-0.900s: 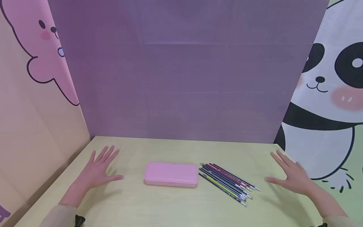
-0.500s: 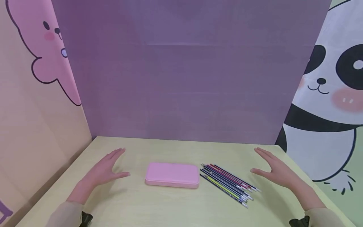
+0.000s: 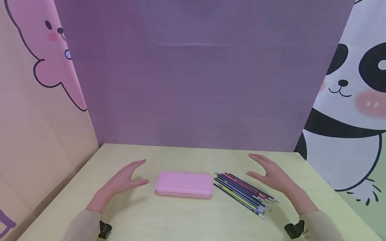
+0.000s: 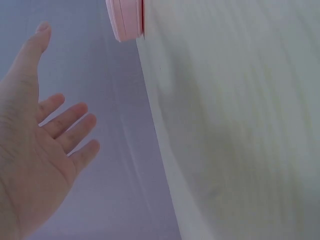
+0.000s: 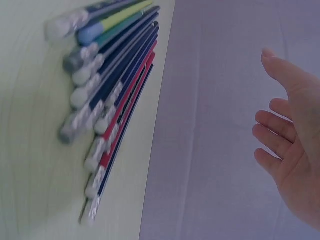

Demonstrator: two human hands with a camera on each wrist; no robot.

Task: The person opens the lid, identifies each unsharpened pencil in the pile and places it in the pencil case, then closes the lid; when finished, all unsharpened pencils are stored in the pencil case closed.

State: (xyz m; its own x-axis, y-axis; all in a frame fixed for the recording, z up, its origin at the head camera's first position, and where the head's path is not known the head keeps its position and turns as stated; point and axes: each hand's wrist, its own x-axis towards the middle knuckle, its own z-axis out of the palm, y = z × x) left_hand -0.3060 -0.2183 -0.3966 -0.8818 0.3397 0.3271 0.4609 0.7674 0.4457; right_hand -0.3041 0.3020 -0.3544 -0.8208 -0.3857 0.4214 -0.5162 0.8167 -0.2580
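Head view above, wrist views close.

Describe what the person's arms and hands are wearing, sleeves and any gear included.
Both arms wear light beige long sleeves ending at the wrists. The left hand and right hand are bare, with no gloves or rings visible. A small black device sits at the left cuff, and a matching black one at the right cuff.

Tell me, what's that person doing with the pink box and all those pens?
A person sits at a pale yellow table with both hands open above it, holding nothing. The left hand is beside the closed pink pencil case, not touching it. The right hand hovers just past the row of pens, which lie side by side to the right of the case.
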